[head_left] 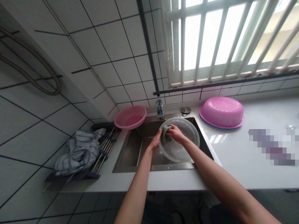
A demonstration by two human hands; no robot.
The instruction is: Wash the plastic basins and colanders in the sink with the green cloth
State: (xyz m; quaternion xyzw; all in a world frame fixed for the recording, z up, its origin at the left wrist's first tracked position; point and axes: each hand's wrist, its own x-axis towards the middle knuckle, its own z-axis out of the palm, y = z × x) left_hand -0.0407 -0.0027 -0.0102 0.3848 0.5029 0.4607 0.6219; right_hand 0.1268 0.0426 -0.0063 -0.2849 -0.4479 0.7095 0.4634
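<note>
Colander [174,152], round, no long axis: lay rightward of the fingers of the left hand [155,142], which gripped its rim; beneath the right hand's [175,133] fingers, closed on green cloth [166,132].

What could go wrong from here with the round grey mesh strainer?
The strainer might slip: the left hand is at one edge and the right hand holds a green cloth beside it, leaving the opposite edge unheld. The round pink plastic basin appears to partly overhang the rectangular steel sink, so a bump could tip it in.
</note>
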